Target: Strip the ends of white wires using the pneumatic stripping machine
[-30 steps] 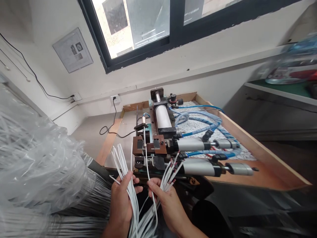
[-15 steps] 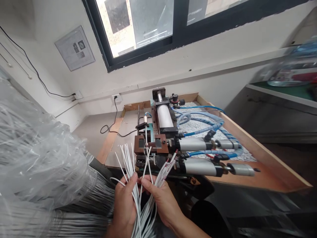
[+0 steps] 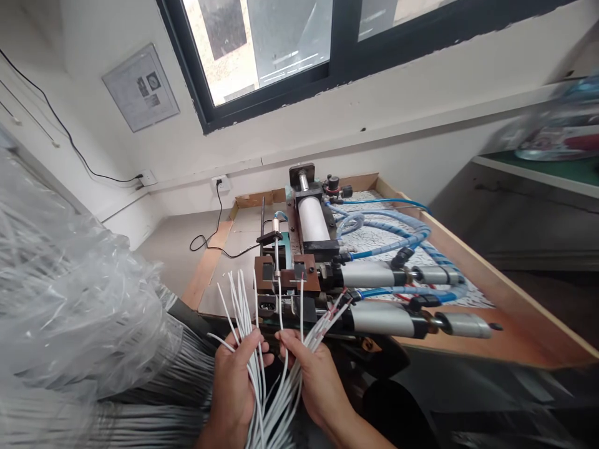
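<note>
My left hand (image 3: 238,374) is closed around a fan of thin white cables (image 3: 241,305), their ends pointing up and away from me. My right hand (image 3: 314,377) grips a second bundle of white cables (image 3: 325,327), several with reddish stripped tips. Between its thumb and forefinger, one single cable (image 3: 281,305) stands up, its tip at the middle of the brown jaw block (image 3: 262,280) on the pneumatic machine (image 3: 312,221). Another cable rises beside it with a reddish tip. Below my hands the cables run down together out of view.
On the left, clear plastic wrap (image 3: 79,299) covers big bundles of grey cable (image 3: 154,415). Silver air cylinders (image 3: 369,274) and blue hoses (image 3: 393,231) extend right inside a wood-edged tray (image 3: 491,268). A green-topped shelf (image 3: 561,168) with a plastic bottle is at far right.
My right hand has moved slightly right, away from the left. The single cable now stands straight at the jaw block, and another cable with a reddish tip has shifted right.
</note>
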`<act>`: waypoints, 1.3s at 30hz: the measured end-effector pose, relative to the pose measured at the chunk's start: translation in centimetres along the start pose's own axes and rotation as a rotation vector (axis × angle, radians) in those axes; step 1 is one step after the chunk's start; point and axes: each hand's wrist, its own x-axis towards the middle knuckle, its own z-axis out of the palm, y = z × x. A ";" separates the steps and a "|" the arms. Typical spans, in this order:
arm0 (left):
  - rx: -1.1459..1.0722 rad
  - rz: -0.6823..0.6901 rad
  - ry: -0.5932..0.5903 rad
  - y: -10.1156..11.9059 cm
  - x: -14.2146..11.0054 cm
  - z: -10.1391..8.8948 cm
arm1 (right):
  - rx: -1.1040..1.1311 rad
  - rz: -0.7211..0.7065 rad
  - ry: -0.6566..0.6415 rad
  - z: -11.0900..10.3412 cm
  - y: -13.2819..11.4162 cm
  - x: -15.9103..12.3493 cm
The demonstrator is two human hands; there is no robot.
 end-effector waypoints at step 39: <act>0.079 0.002 -0.038 -0.1 -0.2 -0.3 | -0.061 -0.027 0.020 -0.4 0.4 0.2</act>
